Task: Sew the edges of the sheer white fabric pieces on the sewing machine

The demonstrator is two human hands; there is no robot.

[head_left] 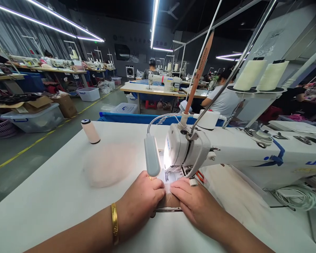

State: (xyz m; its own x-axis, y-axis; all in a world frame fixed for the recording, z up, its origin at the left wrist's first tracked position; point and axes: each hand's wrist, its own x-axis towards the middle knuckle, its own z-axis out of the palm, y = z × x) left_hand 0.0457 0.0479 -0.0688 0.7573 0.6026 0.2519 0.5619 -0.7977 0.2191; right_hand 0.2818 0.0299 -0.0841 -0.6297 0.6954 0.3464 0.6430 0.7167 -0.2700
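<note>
At the frame's lower centre, the left hand [140, 193] and right hand [198, 198] touch a pale fabric strip [168, 189] from 2 sides, just before a sewing machine [177, 146], seemingly to keep it flat. Whether either pinches or only presses, I cannot tell. A lamp [152, 156] hangs close, presumably for lighting.

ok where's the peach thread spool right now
In the head view, the peach thread spool sits toward the left, by the white table's far left corner, just beyond the pale pink pile.
</note>
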